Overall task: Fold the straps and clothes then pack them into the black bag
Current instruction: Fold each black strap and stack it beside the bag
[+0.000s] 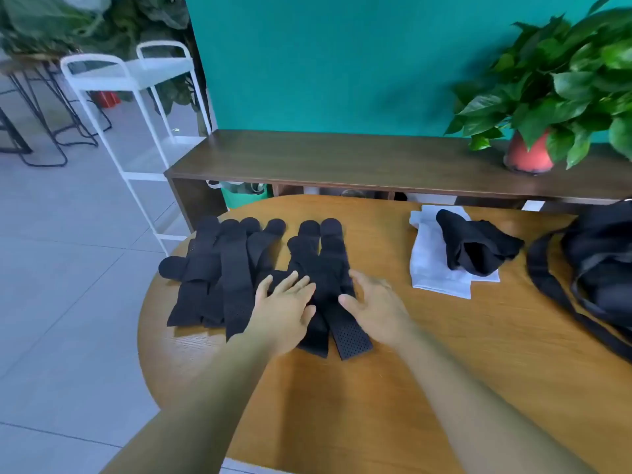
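Several black straps (219, 268) with rounded ends lie spread on the left half of the round wooden table (376, 388). A separate pair of straps (328, 254) lies in the middle. My left hand (284, 309) lies flat, fingers straight, on that pair's left side. My right hand (372, 302) rests on its right edge with relaxed fingers, holding nothing. Right of them a black garment (475, 248) sits crumpled on a folded white cloth (434, 268). The black bag (602, 261) with its long shoulder strap lies at the table's right edge.
A dark wooden bench (342, 159) stands behind the table against the teal wall, with a potted plant (547, 107) on its right end. A white metal rack (130, 107) stands on the grey tiled floor at the left.
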`<state>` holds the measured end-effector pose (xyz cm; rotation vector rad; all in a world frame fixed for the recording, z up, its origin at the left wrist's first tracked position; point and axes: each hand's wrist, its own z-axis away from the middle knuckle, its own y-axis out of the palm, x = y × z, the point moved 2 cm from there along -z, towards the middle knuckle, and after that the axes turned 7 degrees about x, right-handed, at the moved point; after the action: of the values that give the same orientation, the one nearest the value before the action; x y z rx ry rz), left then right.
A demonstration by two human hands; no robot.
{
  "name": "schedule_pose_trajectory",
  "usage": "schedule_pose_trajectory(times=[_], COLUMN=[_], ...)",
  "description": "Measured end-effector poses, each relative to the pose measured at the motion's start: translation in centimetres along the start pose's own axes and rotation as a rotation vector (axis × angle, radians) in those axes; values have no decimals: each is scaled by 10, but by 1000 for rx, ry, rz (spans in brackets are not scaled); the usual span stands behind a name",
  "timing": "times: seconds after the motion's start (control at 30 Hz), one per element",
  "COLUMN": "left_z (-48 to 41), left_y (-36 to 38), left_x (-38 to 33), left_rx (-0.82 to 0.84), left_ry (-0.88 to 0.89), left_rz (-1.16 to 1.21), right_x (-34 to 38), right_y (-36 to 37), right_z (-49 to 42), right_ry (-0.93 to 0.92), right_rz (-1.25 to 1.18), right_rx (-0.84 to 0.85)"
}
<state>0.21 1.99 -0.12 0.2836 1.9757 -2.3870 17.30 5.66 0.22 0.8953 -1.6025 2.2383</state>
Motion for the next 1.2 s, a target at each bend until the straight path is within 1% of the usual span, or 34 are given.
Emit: schedule_pose_trajectory(times=[0.07, 0.17, 0.3, 0.37, 0.5, 0.67, 0.77, 0.93, 1.07, 1.13, 1.2], left_z=[-4, -6, -6, -7, -9, -9, -9, -10, -9, -7, -5], left_y=[6, 21, 32, 33, 31, 27, 24, 17, 11, 9, 8], left_x=[4, 8, 10, 10, 8, 7, 5, 0, -4, -8, -16], left_rx=[15, 77, 123, 137, 172, 200, 224, 264, 271, 260, 215], left_ry=[15, 13, 7, 6, -10, -26, -35, -48, -43, -43, -43], left_rz=[-22, -3, 52, 50, 29, 18, -5, -76, -140, -177, -208], right_x=[0, 1, 7, 7, 5, 1, -7, -33, -65, -79, -89], right_y=[7, 20, 28, 31, 26, 14, 2, -19, -24, -23, -21], right_z=[-13, -27, -37, -40, -36, -27, -19, 9, 31, 40, 49], right_ry=[7, 66, 124, 155, 171, 50, 27, 89, 197, 245, 276], right_rz=[-61, -132, -43, -47, -133, -307, -400, -492, -531, -543, -544], right_rx=[-42, -75, -166, -181, -152, -93, -67, -93, -107, -102, -96])
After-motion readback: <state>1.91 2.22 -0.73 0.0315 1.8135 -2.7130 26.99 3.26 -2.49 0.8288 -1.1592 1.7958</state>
